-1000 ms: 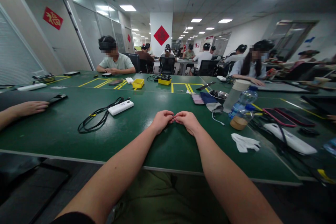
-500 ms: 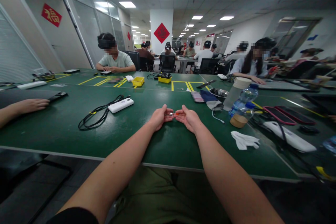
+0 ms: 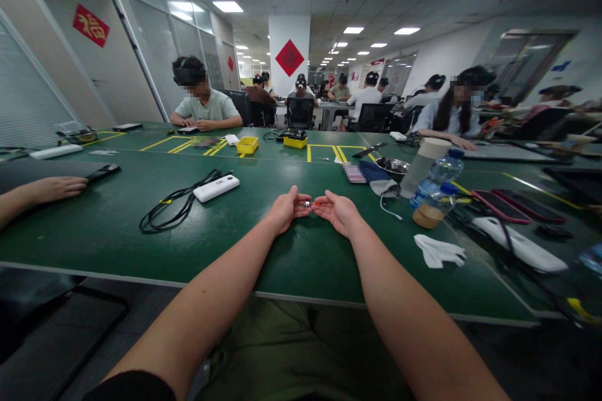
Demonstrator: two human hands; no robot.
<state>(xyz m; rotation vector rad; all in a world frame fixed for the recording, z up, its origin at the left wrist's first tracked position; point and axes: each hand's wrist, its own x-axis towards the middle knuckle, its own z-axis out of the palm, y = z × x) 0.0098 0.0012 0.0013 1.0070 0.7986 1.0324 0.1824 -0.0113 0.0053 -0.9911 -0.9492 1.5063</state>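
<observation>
My left hand [image 3: 288, 210] and my right hand [image 3: 337, 212] are raised side by side over the green table [image 3: 207, 257]. Both palms are turned up, and the fingertips nearly meet in the middle. Across the fingers of my left hand lies a tiny silvery-white piece [image 3: 307, 204] with a dark spot. A tiny orange piece [image 3: 318, 203] rests on the fingers of my right hand. Both pieces are too small to tell their kind. The fingers are stretched out, loosely curved under them.
Left of my hands lie a white power bank [image 3: 216, 188] and a coiled black cable [image 3: 169, 207]. To the right are a plastic bottle [image 3: 430, 207], a white tissue [image 3: 438, 252] and phones [image 3: 503, 207]. Yellow trays [image 3: 247, 146] stand farther back. A co-worker's hand [image 3: 59, 188] rests at left.
</observation>
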